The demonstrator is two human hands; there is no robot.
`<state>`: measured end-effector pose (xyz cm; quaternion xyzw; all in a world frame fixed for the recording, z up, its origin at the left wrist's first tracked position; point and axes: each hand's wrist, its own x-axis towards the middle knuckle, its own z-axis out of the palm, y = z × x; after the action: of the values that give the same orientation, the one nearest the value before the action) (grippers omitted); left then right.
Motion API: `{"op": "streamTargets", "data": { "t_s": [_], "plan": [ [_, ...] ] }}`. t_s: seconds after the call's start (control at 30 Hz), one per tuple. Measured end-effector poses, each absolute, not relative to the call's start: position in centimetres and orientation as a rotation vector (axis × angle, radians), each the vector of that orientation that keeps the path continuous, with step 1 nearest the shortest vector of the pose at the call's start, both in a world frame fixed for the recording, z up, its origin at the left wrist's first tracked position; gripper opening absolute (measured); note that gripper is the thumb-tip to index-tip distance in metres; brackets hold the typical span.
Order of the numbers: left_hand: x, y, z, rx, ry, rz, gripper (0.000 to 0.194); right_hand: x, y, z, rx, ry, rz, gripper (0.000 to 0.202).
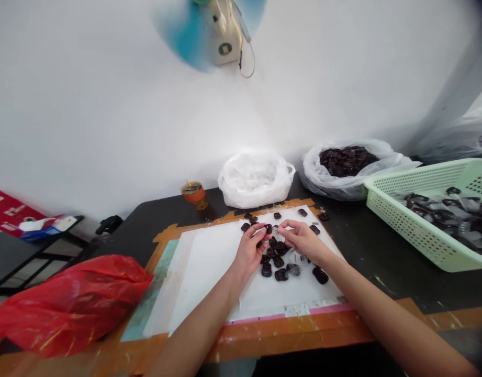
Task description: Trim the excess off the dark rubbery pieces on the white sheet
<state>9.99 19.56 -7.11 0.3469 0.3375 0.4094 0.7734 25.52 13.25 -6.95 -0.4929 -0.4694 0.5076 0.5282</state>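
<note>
My left hand (250, 248) is closed on a small dark plastic piece (268, 229), held between thumb and fingertips above the white sheet (209, 272). Close beside it, the fingers of my right hand (298, 238) are pinched together. Something tiny and pale may be at their tips, too small to make out. Under and around both hands lie several dark rounded-square pieces (280, 275), most of them loosely heaped. Among them are a few clear plastic bits (293, 269).
Behind the sheet stand a white bag-lined container (256, 201), a bag of dark pieces (348, 161) and an orange cup (193, 195). A green basket (421, 235) holds dark and clear parts at right. A red bag (79, 303) lies left. A fan (227, 36) hangs above.
</note>
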Motion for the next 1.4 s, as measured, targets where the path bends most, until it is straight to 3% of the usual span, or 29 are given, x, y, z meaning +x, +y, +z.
{"op": "streamTargets", "data": {
  "t_s": [0.3,0.6,0.93,1.4],
  "plan": [
    [10.1,19.5,-7.5,0.78,0.709,0.789,0.023,25.3,13.3,-7.1,-1.187,-1.192,1.05,0.032],
    [10.1,19.3,-7.5,0.88,0.596,0.757,0.033,24.9,13.1,-6.6,-1.158,-1.158,0.964,0.03],
    [10.2,18.5,-7.0,1.362,0.755,0.904,0.03,24.7,13.2,-7.2,-1.238,-1.215,0.864,0.025],
    [10.1,18.1,-6.7,1.495,0.829,0.971,0.025,24.8,13.3,-6.8,-1.154,-1.264,1.002,0.028]
  ]
}}
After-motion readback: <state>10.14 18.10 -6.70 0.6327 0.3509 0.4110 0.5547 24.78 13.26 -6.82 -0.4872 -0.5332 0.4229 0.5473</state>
